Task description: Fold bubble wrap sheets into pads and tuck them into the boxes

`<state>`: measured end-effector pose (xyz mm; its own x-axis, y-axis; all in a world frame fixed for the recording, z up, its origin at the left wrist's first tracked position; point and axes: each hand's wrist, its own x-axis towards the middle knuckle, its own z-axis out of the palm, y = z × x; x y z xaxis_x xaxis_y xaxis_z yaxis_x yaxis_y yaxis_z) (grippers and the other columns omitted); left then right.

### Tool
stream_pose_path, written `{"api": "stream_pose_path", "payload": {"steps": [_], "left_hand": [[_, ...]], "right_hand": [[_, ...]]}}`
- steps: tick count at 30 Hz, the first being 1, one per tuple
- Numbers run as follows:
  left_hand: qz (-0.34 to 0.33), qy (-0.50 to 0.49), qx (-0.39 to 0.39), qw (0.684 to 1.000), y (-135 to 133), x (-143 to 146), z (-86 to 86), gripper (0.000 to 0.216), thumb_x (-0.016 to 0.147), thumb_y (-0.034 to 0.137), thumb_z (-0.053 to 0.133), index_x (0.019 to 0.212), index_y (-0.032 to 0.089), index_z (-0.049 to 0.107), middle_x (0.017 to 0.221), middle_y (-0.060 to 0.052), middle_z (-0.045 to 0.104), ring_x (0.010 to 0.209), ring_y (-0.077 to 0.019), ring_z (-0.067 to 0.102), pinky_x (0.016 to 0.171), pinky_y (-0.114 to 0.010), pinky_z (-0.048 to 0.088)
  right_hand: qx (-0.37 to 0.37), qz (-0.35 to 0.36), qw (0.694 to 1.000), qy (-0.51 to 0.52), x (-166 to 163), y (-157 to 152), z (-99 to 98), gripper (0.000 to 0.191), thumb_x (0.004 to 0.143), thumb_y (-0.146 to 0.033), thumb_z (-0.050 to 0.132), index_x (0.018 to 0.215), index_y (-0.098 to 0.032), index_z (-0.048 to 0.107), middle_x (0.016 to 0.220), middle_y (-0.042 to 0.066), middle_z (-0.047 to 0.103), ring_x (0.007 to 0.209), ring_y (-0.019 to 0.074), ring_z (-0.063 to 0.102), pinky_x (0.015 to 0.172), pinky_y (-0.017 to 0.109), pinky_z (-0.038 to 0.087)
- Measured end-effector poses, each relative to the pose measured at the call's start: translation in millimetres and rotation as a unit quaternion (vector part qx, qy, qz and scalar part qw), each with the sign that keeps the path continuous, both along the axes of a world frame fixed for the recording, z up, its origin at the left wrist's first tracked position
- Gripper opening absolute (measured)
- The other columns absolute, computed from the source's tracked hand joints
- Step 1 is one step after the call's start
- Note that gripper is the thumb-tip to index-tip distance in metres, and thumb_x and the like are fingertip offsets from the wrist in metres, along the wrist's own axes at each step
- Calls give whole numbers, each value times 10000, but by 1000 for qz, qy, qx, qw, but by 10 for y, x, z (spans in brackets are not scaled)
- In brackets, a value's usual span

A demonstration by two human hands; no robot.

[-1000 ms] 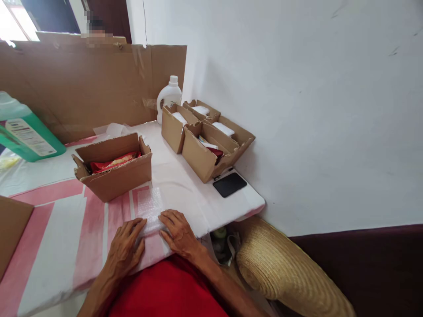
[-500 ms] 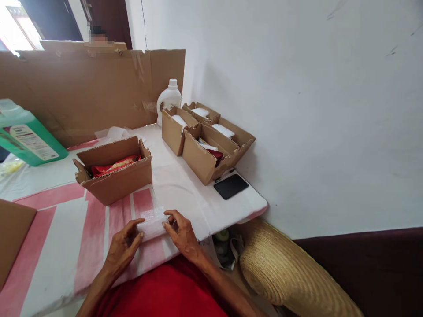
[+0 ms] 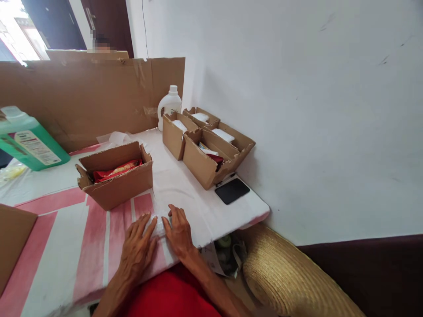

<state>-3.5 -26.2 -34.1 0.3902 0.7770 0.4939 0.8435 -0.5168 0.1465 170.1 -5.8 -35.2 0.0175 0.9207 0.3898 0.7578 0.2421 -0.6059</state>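
Observation:
A small sheet of clear bubble wrap (image 3: 159, 226) lies near the table's front edge, mostly hidden under my hands. My left hand (image 3: 138, 243) rests palm down over its left side, fingers stretched out. On the other side, my right hand (image 3: 179, 231) touches it with fingertips, thumb and fingers apart. Just beyond them stands an open cardboard box (image 3: 127, 191) with a shiny red packet (image 3: 117, 171) inside.
Several cardboard boxes (image 3: 198, 165) with white packs stand at the right back, a white jug (image 3: 172, 103) behind them. A black phone (image 3: 232, 191) lies on the right corner. Left are a green liquid bottle (image 3: 42, 147) and cardboard (image 3: 13, 244). Below right sits a woven straw item (image 3: 291, 273).
Both hands have lowered from the raised edges of the bubble wrap. My left hand has moved right and flattened over it, and the gap between the hands has narrowed.

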Motion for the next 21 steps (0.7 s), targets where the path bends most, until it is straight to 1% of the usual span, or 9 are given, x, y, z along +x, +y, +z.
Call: {"api": "stream_pose_path", "payload": {"steps": [3,5,8,11,14,15,17,19,21], "left_hand": [[-35,40,33,998,-32,-23,-217,576,959,276,482,1518,156,414,1483,-169,552,1417,-294,466,1102,-452,422],[-33,49,43,997,-37,-48,-315,623,964,267,461,1560,137,338,1515,-175,519,1444,-292,434,1112,-448,410],[-30,61,23,997,-26,-76,-335,678,969,351,494,1592,195,279,1544,-146,494,1429,-292,456,1104,-449,416],[-28,60,7,998,4,-101,-296,669,964,373,518,1583,235,305,1517,-126,532,1381,-281,515,1069,-435,455],[-40,38,18,998,61,-149,-294,614,948,327,536,1537,227,391,1444,-132,601,1324,-271,573,1026,-415,501],[-52,30,23,998,85,-168,-290,595,937,293,534,1516,216,421,1418,-139,620,1305,-270,590,1015,-412,513],[-81,21,31,996,143,-196,-233,550,902,198,509,1451,193,495,1351,-145,663,1249,-261,631,983,-398,543],[-107,17,29,994,216,-201,-63,516,867,106,466,1363,203,571,1245,-120,718,1139,-229,687,919,-358,574],[-121,12,27,992,313,-193,252,481,879,77,444,1301,236,611,1143,-83,751,1026,-195,717,840,-316,589]], "right_hand": [[61,129,986,-82,-28,-81,0,492,1006,-274,506,1464,-100,464,1381,198,602,1300,307,544,1096,485,462],[49,211,969,-118,8,-125,-31,617,997,-340,550,1540,-107,371,1513,181,512,1432,297,436,1172,484,400],[13,238,960,-147,154,-145,-97,729,986,-434,581,1587,-139,293,1583,161,434,1493,277,364,1207,498,361],[11,240,958,-159,302,-126,-152,777,969,-472,605,1594,-147,277,1615,148,381,1511,275,333,1216,480,356],[29,239,957,-161,339,-86,-192,714,942,-417,652,1534,-126,380,1567,166,456,1465,295,408,1187,461,396],[41,237,957,-163,328,-67,-195,636,932,-374,663,1478,-125,452,1523,171,509,1431,303,453,1159,458,425],[83,236,953,-170,299,-17,-158,376,927,-242,630,1290,-148,597,1393,162,622,1327,308,548,1065,455,492],[130,241,947,-170,289,51,-20,190,929,-131,551,1079,-181,656,1209,126,707,1156,283,632,922,426,542],[160,243,945,-150,313,147,261,179,945,-112,499,971,-200,653,1028,89,725,962,251,647,790,389,543]]}}
